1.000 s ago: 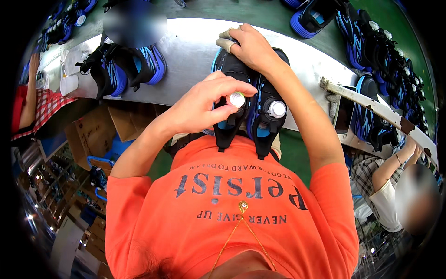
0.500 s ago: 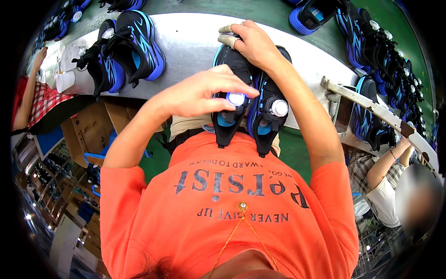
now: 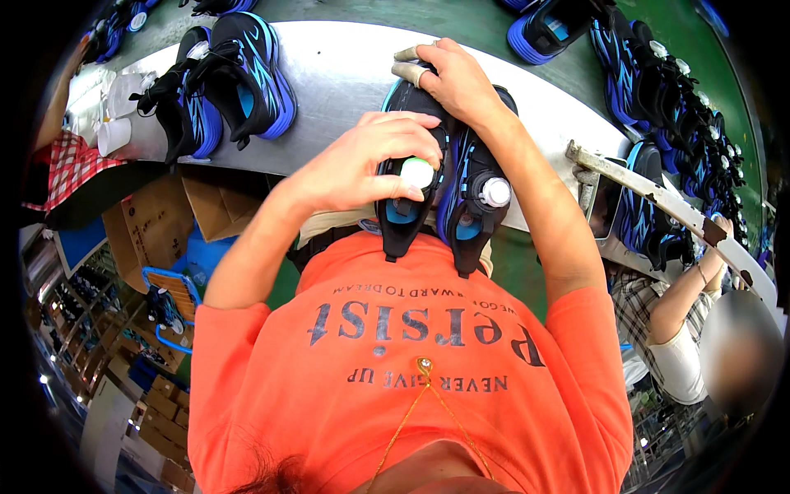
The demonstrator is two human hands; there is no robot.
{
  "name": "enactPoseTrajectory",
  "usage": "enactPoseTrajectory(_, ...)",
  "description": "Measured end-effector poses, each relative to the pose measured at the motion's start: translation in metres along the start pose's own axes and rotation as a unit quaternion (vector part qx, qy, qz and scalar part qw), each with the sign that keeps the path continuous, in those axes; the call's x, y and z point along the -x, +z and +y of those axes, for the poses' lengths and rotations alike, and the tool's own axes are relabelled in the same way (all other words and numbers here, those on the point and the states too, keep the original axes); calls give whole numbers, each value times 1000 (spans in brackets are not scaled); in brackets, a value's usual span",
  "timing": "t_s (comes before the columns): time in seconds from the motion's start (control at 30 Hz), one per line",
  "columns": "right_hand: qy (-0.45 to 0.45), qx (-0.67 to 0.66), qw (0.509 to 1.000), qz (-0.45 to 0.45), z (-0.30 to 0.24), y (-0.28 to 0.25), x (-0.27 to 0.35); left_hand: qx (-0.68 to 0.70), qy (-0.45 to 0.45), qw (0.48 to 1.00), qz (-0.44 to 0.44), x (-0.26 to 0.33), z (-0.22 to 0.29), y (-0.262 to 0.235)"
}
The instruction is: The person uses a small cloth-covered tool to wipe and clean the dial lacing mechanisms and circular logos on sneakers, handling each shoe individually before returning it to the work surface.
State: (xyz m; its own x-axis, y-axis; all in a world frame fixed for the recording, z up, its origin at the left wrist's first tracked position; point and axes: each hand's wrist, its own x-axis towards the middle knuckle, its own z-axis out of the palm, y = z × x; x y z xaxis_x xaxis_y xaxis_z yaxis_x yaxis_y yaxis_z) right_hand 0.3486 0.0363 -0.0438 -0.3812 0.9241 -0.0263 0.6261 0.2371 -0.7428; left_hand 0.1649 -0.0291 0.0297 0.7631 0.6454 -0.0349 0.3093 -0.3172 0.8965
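Note:
Two black-and-blue shoes stand side by side on the metal table's near edge, heels toward me. My left hand [image 3: 362, 165] reaches over the left shoe [image 3: 401, 216], thumb and fingers around its round white dial [image 3: 416, 173]. The right shoe [image 3: 467, 224] carries a similar white dial [image 3: 495, 192], with nothing touching it. My right hand [image 3: 457, 82] is wrapped over the toe end of the left shoe, its forearm crossing above the right one. Pale finger covers sit on two of its fingertips. The underside of this grip is hidden.
Another shoe pair [image 3: 239, 82] stands left on the metal table [image 3: 346, 58], near a white cup [image 3: 113, 136]. Many shoes [image 3: 658, 90] line the green surface at right. A worn metal bar [image 3: 642, 185] juts in there. People work on both sides; cardboard boxes [image 3: 156, 230] sit lower left.
My left hand has closed in on the left shoe's dial, its fingers now around it. The bright glow on that dial has faded. My right hand stays on the toe.

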Motion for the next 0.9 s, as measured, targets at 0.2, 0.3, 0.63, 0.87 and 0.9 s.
enactPoseTrajectory(0.2,-18,-10,994,104,-5,-39,9,124,-191,951,210,31,28,6)
enactPoseTrajectory(0.3,-88,-141,982,-93,-37,-64,49,432,-358,807,184,67,30,26)
enactPoseTrajectory(0.63,-18,-140,971,-194,-75,-46,67,583,-354,682,264,40,47,56)
enactPoseTrajectory(0.87,-20,-180,959,-219,-65,-42,61,586,-331,697,248,42,38,62)
enactPoseTrajectory(0.9,-22,-168,960,-223,-66,-43,60,590,-327,695,248,42,38,63)
